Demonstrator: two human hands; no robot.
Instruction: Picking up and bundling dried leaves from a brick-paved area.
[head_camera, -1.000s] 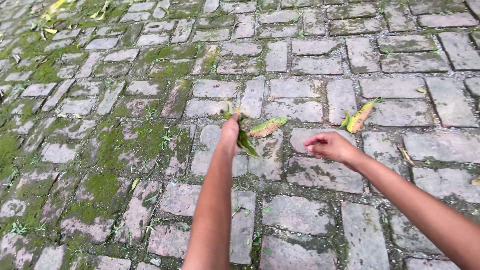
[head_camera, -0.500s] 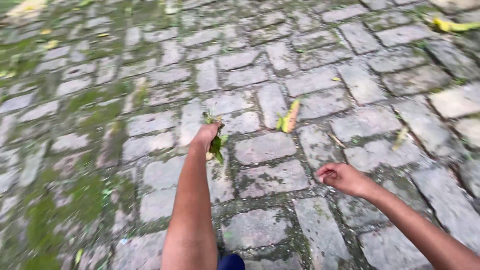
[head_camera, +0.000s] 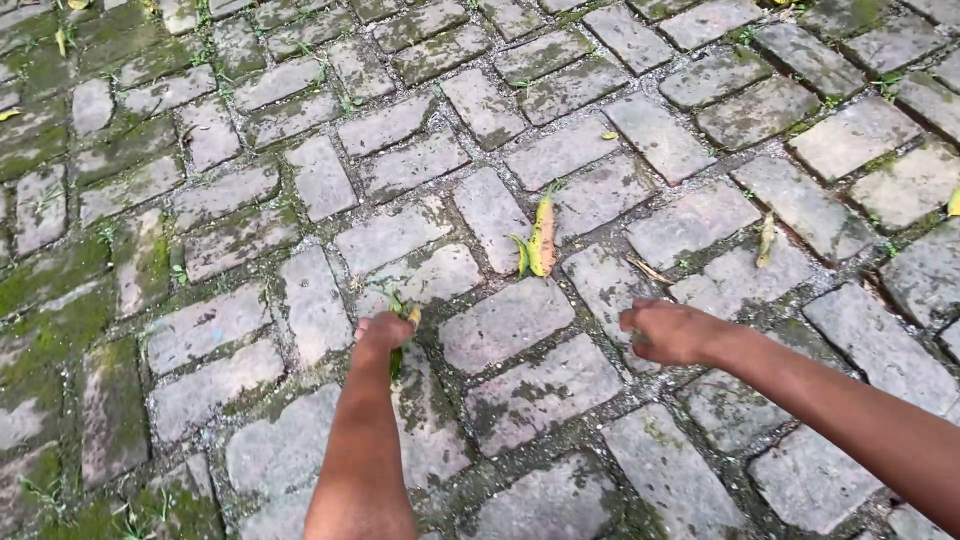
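My left hand (head_camera: 383, 332) is closed around a small bunch of green and yellow leaves (head_camera: 403, 312), held low over the stone paving. My right hand (head_camera: 672, 332) hovers to the right with its fingers curled in and nothing visible in it. A yellow-orange fallen leaf (head_camera: 541, 237) with a green edge lies on the stones just beyond and between the two hands. A smaller yellowish leaf (head_camera: 766, 240) lies further right.
The ground is grey cobblestone paving (head_camera: 540, 390) with moss (head_camera: 50, 280) in the joints, thicker on the left. Small yellow leaf bits lie at the far edges, one (head_camera: 609, 135) on a stone farther ahead.
The view has swung and come closer to the ground. My left hand still holds the leaves. My right hand has drawn nearer to the yellow-orange leaf.
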